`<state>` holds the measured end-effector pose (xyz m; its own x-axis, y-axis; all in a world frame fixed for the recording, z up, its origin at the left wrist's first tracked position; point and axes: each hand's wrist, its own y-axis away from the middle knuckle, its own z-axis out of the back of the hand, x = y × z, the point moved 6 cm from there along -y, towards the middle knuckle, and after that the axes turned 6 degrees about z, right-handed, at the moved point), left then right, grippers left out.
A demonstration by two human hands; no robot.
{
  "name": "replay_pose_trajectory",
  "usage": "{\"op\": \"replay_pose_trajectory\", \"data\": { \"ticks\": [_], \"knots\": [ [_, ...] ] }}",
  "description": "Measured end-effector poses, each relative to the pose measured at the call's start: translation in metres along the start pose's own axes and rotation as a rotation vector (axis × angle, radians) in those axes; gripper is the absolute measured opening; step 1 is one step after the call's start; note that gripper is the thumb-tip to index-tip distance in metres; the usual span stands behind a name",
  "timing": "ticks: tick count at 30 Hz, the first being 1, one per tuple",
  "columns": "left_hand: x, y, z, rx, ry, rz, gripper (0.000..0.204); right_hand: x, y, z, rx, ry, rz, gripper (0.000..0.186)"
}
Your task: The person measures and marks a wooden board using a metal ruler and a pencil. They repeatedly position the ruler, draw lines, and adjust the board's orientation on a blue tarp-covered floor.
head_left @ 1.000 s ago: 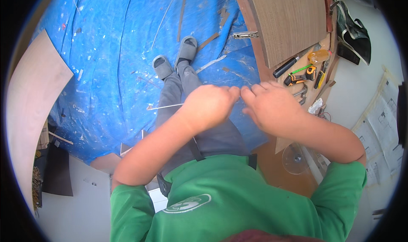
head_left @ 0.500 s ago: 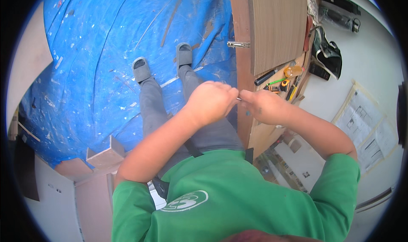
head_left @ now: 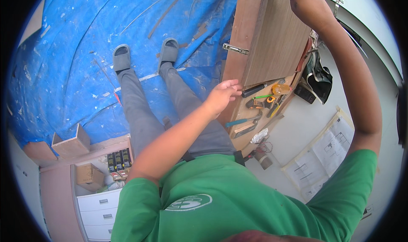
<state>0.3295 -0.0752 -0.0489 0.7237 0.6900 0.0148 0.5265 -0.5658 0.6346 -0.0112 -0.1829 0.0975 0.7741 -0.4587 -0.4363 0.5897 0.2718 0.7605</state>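
A tall brown wooden panel [head_left: 272, 42] stands upright in front of me, with a metal hinge [head_left: 234, 49] on its near edge. My right hand [head_left: 308, 6] is raised to the panel's top and grips it, its fingers hidden behind the wood. My left hand [head_left: 223, 95] reaches to the panel's lower edge below the hinge, fingers apart and fingertips touching the wood, with nothing seen in it. Just past its fingertips lies a black-handled screwdriver [head_left: 253, 90]. My grey-trousered legs and grey slippers [head_left: 121, 57] stand on a blue tarp [head_left: 63, 63].
Tools lie on a board at the panel's foot: an orange tape measure [head_left: 280, 89], pliers [head_left: 242, 123] and others. A black bag [head_left: 318, 76] and paper drawings [head_left: 327, 152] lie on the right. A small wooden box [head_left: 70, 142], a cardboard box [head_left: 89, 174] and white drawers [head_left: 100, 208] are lower left.
My hands, held together at chest height before, have parted. The right hand rose to the panel's top, the left stretched out to its lower edge. My view has swung toward the panel.
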Motion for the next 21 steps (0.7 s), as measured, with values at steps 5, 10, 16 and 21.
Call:
{"op": "replay_pose_trajectory", "data": {
  "ticks": [5, 10, 16, 21],
  "knots": [
    [0.006, -0.009, -0.007, 0.092, 0.302, -0.020, 0.059, 0.008, 0.029, -0.055, -0.272, 0.084, 0.302, 0.035],
    [0.018, -0.013, 0.034, -0.048, 0.291, -0.025, 0.058, 0.073, 0.123, -0.131, 0.119, -0.012, 0.407, 0.040],
    [0.026, -0.010, 0.073, -0.161, 0.196, -0.061, 0.057, 0.085, 0.158, -0.150, 0.126, -0.412, 0.436, 0.020],
    [-0.001, -0.003, 0.068, -0.202, 0.006, -0.203, 0.048, 0.070, 0.121, -0.115, 0.475, -1.019, 0.072, 0.023]
  ]
}}
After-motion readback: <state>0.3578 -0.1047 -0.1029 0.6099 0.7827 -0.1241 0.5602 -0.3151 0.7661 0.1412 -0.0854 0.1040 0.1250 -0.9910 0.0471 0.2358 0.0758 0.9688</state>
